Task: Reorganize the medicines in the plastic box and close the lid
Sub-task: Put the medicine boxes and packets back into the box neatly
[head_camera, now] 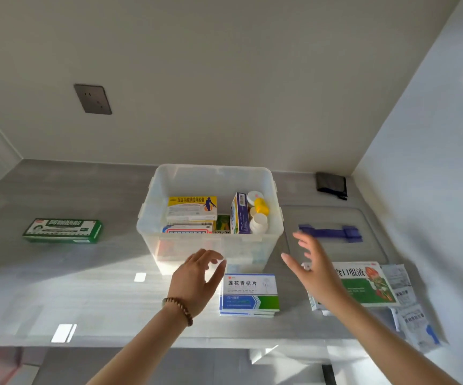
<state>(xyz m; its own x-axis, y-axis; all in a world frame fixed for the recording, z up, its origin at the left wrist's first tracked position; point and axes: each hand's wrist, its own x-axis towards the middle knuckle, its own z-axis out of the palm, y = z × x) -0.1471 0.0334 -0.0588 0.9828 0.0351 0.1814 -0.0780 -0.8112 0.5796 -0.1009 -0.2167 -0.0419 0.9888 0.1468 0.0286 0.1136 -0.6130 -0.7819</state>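
Grey bench (pixel 85 273) in a white corner carries the open plastic box (pixel 241 250). Cartons (pixel 192 208) are stacked flat at its left and bottles (pixel 259 212) stand upright at its right, probably to save room; the walls rise well above them. The left hand (pixel 197 276) and right hand (pixel 316 262) hover at its near wall, fingers spread wide, holding nothing. The lid (pixel 333 215) lies flat just to the right, within reach. A blue-and-white box (pixel 248 291) waits in front, and a green box (pixel 63 230) lies well to the left.

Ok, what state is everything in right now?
Box: open, lid off, partly filled.
Lid: flat on counter, right of box.
Green carton: on counter, left of box.
Blue cartons: stacked on counter, before box.
Large carton: on counter, outside box.
Sachets: on counter, far right.
Left hand: grip open, empty.
Right hand: grip open, empty.
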